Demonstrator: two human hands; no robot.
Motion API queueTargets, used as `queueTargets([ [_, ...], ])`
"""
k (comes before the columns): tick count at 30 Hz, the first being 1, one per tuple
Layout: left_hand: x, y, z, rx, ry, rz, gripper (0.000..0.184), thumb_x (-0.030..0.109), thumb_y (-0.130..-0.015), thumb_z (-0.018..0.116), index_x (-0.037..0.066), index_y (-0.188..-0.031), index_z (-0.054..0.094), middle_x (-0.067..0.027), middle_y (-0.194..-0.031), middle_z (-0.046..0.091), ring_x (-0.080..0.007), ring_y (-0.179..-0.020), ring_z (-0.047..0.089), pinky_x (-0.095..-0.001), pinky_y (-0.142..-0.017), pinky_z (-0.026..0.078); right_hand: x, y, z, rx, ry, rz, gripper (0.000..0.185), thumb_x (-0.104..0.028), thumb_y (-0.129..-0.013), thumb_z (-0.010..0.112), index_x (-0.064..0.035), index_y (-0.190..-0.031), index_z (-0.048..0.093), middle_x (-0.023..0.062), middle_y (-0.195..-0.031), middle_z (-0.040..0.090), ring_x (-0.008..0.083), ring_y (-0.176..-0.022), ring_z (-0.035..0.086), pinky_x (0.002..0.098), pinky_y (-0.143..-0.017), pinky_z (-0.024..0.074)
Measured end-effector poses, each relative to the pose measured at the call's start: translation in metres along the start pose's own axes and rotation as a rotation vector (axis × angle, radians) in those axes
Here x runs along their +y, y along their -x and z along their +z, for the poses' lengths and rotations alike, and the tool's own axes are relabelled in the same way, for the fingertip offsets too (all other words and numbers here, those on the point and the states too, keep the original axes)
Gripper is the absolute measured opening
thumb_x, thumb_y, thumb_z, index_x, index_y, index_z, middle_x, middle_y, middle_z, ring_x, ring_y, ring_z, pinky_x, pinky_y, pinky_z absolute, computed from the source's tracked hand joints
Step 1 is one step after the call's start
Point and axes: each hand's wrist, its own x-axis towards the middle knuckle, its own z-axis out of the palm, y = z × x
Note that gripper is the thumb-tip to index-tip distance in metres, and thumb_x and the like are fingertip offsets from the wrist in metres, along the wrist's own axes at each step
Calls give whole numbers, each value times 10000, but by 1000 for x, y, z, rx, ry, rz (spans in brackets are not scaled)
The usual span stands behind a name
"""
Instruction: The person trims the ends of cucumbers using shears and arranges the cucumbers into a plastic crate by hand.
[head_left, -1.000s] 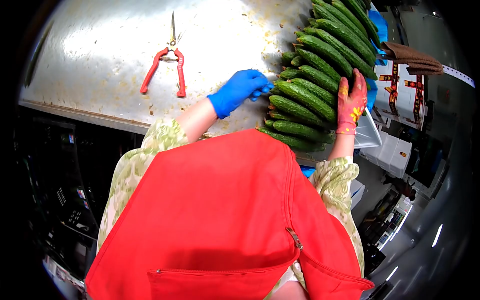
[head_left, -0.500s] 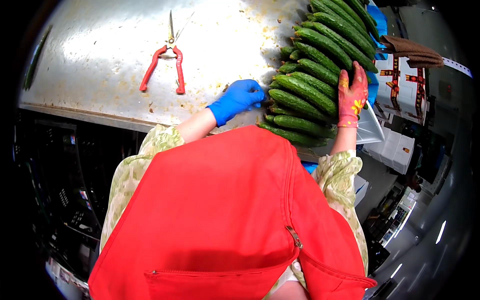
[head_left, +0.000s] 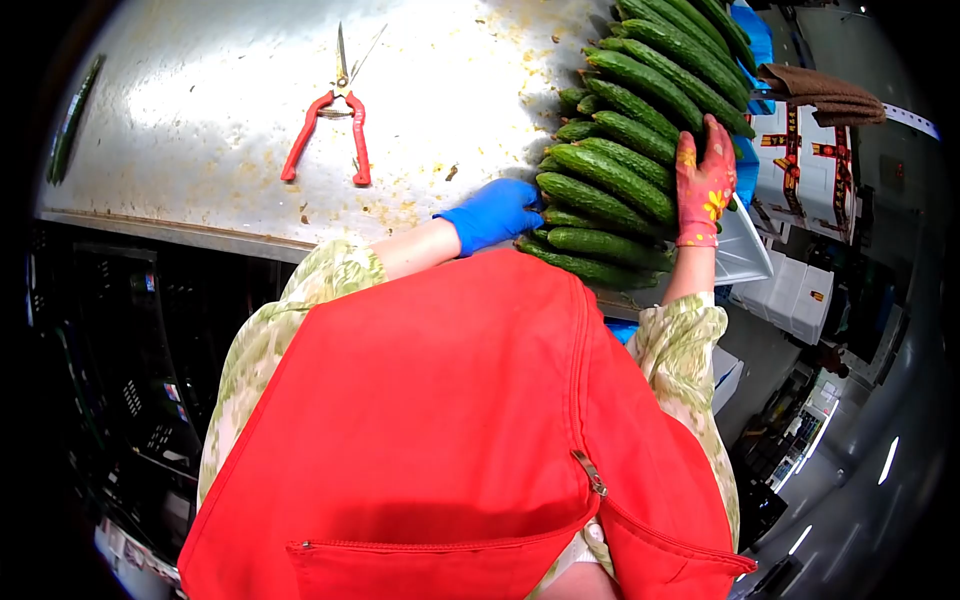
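Observation:
A stack of long, bumpy green cucumbers point(head_left: 615, 178) lies in rows at the right end of the metal table. My left hand point(head_left: 497, 213), in a blue glove, is at the left ends of the lower cucumbers, its fingers curled in. Whether anything is inside those fingers is hidden. On the opposite side, my right hand point(head_left: 706, 185) wears a red glove with yellow flowers. It lies open with fingers extended along the right ends of the cucumbers. Red-handled shears point(head_left: 340, 105) rest on the table with their blades apart, left of the stack.
Scraps and stains dot the metal table point(head_left: 230, 130). One dark green cucumber-like item point(head_left: 72, 125) lies at its far left. Black crates point(head_left: 140, 350) stand below the front edge. White boxes point(head_left: 785, 295) and a brown cloth point(head_left: 825, 92) are on the right.
My left hand has moved right and slightly toward me, reaching the cucumber ends. My right hand stays almost in place on the stack.

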Motion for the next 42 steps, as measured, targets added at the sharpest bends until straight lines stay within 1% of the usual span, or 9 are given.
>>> queueTargets([
  [7,21,4,-12,106,419,-244,198,187,-880,602,42,-996,668,-58,-731,634,-95,-602,595,-253,-527,480,0,1,1,3,20,-1,470,-368,-868,622,-117,-1261,563,158,-1260,567,333,-1172,520,433,-981,400],
  [11,29,-16,-11,-64,293,-321,223,220,-899,577,35,-997,654,-66,-687,627,-115,-519,576,-267,-441,458,0,0,0,-2,12,-11,467,-363,-869,621,-108,-1256,566,159,-1259,567,337,-1168,523,429,-971,411],
  [21,22,-25,-1,43,425,-349,140,70,-877,523,-18,-922,622,-113,-716,645,-173,-534,630,-316,-479,517,-2,1,-1,0,4,10,466,-370,-875,612,-108,-1258,567,165,-1270,558,350,-1174,517,435,-994,396],
  [23,1,-22,-7,-21,433,-257,198,185,-906,550,12,-936,641,-82,-723,663,-122,-550,617,-249,-477,493,0,1,0,-5,10,9,469,-380,-878,606,-113,-1261,565,164,-1279,552,351,-1179,512,441,-998,389],
  [27,3,10,-37,-200,484,-358,119,107,-884,554,20,-872,634,-72,-728,664,-103,-570,603,-230,-510,495,1,1,1,7,30,7,471,-394,-874,606,-118,-1255,573,158,-1280,552,345,-1179,514,441,-993,393],
  [33,18,22,-20,124,578,-253,139,81,-849,600,6,-956,645,-71,-755,660,-97,-620,601,-232,-543,504,4,2,2,8,1,8,485,-402,-866,618,-114,-1253,575,157,-1272,561,337,-1185,511,426,-999,390],
  [36,34,17,-8,-37,435,-232,306,177,-854,617,86,-1146,630,-16,-794,645,-84,-614,554,-244,-537,473,9,4,-1,-10,-139,16,470,-323,-878,634,-100,-1285,560,163,-1307,546,333,-1228,491,406,-1036,385],
  [38,17,9,14,72,571,-38,265,129,-872,635,17,-1112,617,-38,-775,650,-102,-601,566,-265,-527,482,14,13,-2,59,-239,37,424,-223,-876,653,-80,-1266,571,158,-1277,565,311,-1209,512,389,-1023,403],
  [42,-5,8,22,127,553,-174,127,120,-905,622,29,-994,617,-70,-773,668,-109,-599,615,-237,-515,505,3,27,-20,175,-425,69,362,-72,-864,646,-31,-1217,576,161,-1215,587,313,-1138,555,370,-998,426],
])
